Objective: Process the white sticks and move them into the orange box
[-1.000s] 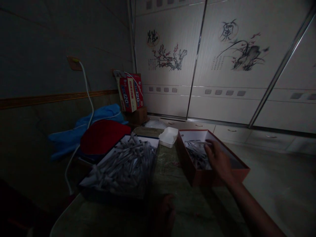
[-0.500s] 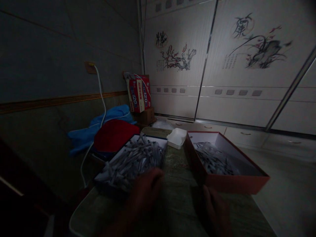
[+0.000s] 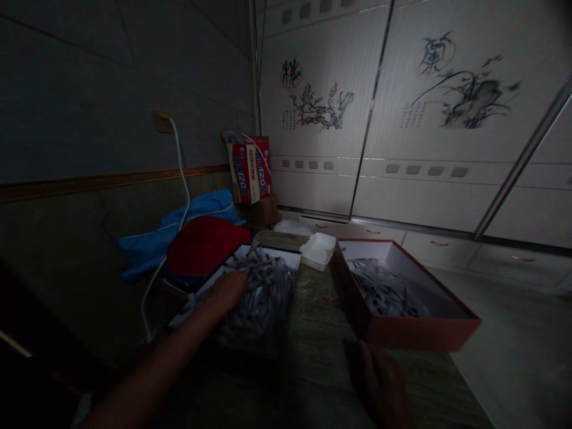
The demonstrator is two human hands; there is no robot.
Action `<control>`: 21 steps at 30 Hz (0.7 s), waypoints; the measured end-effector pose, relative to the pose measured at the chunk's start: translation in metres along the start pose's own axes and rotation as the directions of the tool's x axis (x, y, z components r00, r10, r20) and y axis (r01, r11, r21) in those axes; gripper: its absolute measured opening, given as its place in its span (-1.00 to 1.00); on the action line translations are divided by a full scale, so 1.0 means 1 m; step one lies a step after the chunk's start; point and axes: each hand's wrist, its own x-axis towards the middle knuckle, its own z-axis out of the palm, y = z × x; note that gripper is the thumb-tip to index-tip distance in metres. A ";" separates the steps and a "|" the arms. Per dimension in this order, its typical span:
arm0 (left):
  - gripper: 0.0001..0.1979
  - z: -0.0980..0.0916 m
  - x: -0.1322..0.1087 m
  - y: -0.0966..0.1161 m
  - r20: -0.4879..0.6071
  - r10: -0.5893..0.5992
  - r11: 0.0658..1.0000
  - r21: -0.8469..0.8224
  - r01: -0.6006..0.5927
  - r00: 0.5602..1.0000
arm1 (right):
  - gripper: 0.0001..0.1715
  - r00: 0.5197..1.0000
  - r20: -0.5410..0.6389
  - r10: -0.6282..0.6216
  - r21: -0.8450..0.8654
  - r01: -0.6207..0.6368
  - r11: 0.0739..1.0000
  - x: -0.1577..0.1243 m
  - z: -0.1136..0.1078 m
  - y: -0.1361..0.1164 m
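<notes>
The picture is dim; read it as a clock face laid over your view. At 7 o'clock, a shallow dark-rimmed box (image 3: 290, 257) stands on the stone-patterned table (image 3: 315, 322), heaped with slim pieces (image 3: 268, 286). Your left hand (image 3: 230, 289) is in this box, over the heap, at between 7 and 8 o'clock. Its fingers are hidden, so I cannot tell whether they are gripping anything. Your right hand (image 3: 386, 381) is at 5 o'clock, low over the table, in front of the reddish box (image 3: 424, 333); its fingers look partly curled, but shadow hides whether it holds anything.

The pieces look light, thin and fairly stiff, perhaps smooth enough to slide over each other. They lie crossed and tangled, so a pinch around the middle of 1 piece, lifted free of its neighbours, should serve best. Some may bend if squeezed (what they are made of is not clear).

They look narrow and straight, grey to whitish, with darker ends on some, pointing every way. The reddish box, at 4 o'clock, has pale inner walls and holds a lower pile (image 3: 384, 292) of similar slender bits, with bare space at its right. A white tray (image 3: 318, 250) sits between the 2 boxes, towards their far ends.
</notes>
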 end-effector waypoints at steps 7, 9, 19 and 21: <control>-0.78 -0.039 -0.027 0.054 -0.281 0.069 0.842 -0.498 -0.207 0.957 | -0.49 1.000 0.003 0.022 0.056 -0.022 0.998 0.000 0.001 -0.002; -0.74 -0.035 -0.045 0.087 -0.237 0.029 0.469 -0.854 -0.223 0.971 | -0.48 0.999 -0.008 0.036 0.117 -0.035 0.992 -0.001 0.000 -0.004; -0.60 0.128 -0.096 0.181 0.188 -0.065 -0.011 -0.982 0.187 0.980 | -0.24 0.941 0.219 0.257 0.389 -0.326 0.862 0.015 -0.009 -0.006; -0.65 0.138 -0.092 0.174 0.157 -0.109 0.136 -0.976 0.171 0.982 | -0.21 0.873 0.382 0.305 0.445 -0.462 0.767 0.019 -0.013 -0.004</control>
